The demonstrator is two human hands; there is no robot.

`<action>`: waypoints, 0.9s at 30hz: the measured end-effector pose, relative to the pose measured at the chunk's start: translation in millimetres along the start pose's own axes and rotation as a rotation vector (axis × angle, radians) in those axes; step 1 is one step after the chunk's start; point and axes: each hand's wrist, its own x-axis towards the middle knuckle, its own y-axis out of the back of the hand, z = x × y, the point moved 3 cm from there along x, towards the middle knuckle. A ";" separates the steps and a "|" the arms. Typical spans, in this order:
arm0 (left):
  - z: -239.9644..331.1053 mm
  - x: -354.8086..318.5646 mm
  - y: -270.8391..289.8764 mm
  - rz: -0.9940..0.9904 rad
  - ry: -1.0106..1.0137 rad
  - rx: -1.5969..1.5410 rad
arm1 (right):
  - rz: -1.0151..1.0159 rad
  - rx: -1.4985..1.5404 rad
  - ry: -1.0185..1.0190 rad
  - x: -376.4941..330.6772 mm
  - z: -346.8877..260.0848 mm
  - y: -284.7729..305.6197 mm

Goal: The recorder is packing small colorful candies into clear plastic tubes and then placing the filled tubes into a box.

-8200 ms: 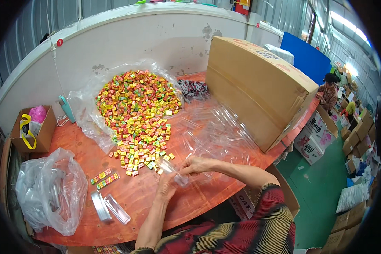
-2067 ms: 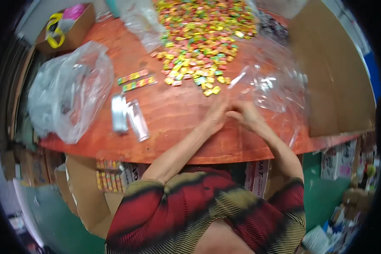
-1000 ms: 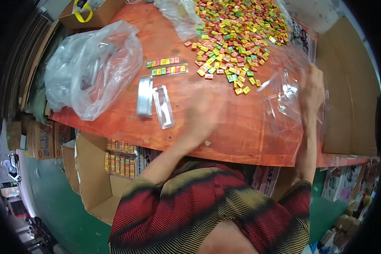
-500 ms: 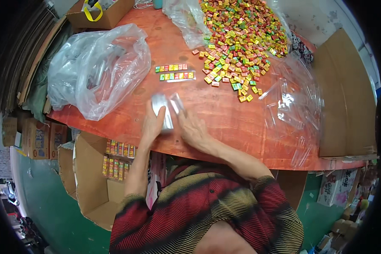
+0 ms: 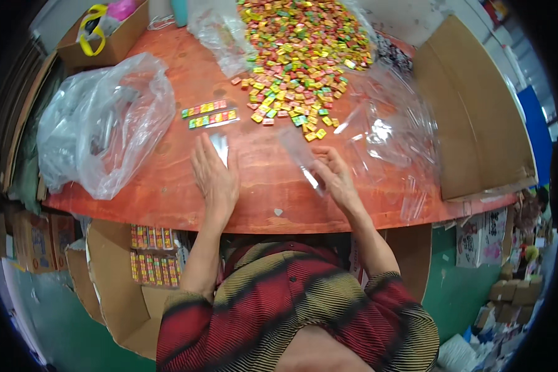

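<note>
My left hand (image 5: 216,180) lies palm down on the table with its fingers stretched out and thumb apart. A shiny silvery clear plastic piece (image 5: 219,146) shows between its thumb and fingers, partly hidden under the hand. To the right, my right hand (image 5: 336,178) pinches the near end of a long, narrow clear plastic tray (image 5: 296,150), tilted above the table. Beyond my left hand are two strips of small red, yellow and green boxes; the nearer strip (image 5: 212,118) lies just in front of the farther strip (image 5: 204,109).
A heap of small coloured boxes (image 5: 307,56) covers the table's far middle. Loose clear plastic trays (image 5: 390,133) lie at right beside an upright cardboard sheet (image 5: 471,118). A clear plastic bag (image 5: 105,124) sits at left. Below the edge, an open carton (image 5: 115,279) holds filled strips.
My hands have moved apart: the right has carried the clear tray to the right, while the left has flattened over the silvery plastic. The whole view has shifted a little.
</note>
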 end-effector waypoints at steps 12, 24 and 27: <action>59.0 -45.3 -10.9 -1.023 0.531 -2.011 | -0.200 0.157 -0.112 -0.9 42.1 -30.9; 69.1 -54.8 -21.6 -1.028 0.519 -1.871 | -0.407 -0.352 0.045 -18.1 -1.1 -0.2; 62.4 -63.0 -25.8 -1.191 0.629 -1.960 | -0.587 -0.183 -0.104 -14.4 21.4 -0.8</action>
